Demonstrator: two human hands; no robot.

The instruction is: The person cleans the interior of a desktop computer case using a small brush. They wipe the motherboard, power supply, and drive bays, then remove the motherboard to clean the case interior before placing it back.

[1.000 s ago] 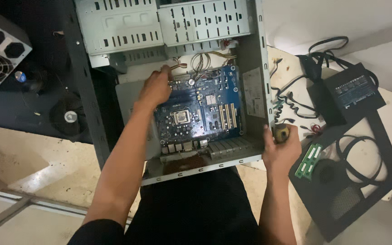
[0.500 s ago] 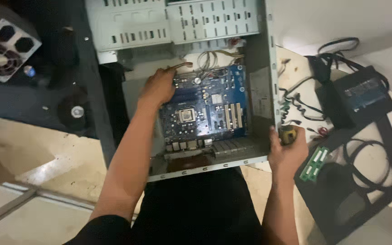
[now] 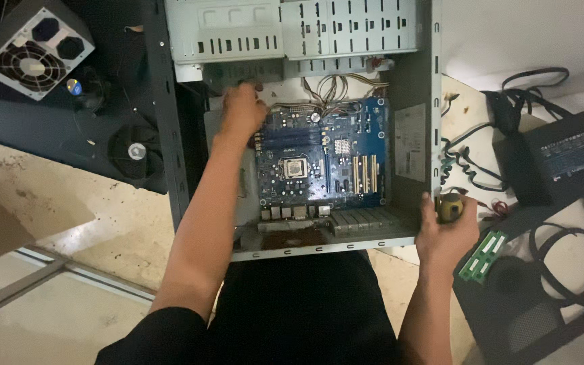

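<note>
1. Grey power supply unit (image 3: 35, 51) with a round fan grille, at upper left.
2. Black side panel (image 3: 69, 135) beneath it, carrying a round black fan (image 3: 135, 150).
3. Black power supply (image 3: 554, 162) with trailing cables (image 3: 471, 162), at right.
4. Two green memory modules (image 3: 483, 255) lying side by side on a black panel (image 3: 542, 318).

Left hand (image 3: 243, 108) reaching forward, fingers curled; right hand (image 3: 446, 233) fisted.
</note>
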